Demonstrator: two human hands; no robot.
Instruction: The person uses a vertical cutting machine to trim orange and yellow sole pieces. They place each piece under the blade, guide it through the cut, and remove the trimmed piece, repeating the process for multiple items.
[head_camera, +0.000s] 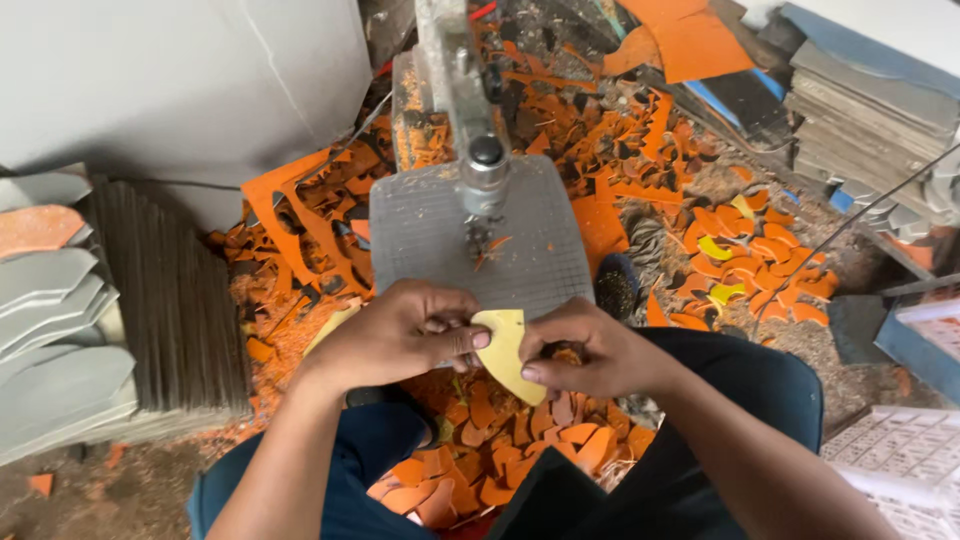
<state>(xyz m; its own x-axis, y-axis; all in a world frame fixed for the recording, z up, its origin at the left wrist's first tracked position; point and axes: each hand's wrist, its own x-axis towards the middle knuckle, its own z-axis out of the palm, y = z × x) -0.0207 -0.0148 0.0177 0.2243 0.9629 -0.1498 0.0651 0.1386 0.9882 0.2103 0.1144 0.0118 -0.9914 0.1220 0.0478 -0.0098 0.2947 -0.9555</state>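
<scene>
Both my hands hold one small pale yellow cut piece at the near edge of a grey saw table. My left hand pinches its left side and my right hand pinches its right side. The piece has a curved lower tip and sits just in front of the vertical blade and its metal guide. Below my hands, between my knees, lies a heap of orange cut pieces.
Stacks of grey shaped sheets stand at the left, more grey sheets at the upper right. Orange offcuts litter the floor around the machine. A pile of orange and yellow cut pieces lies at the right.
</scene>
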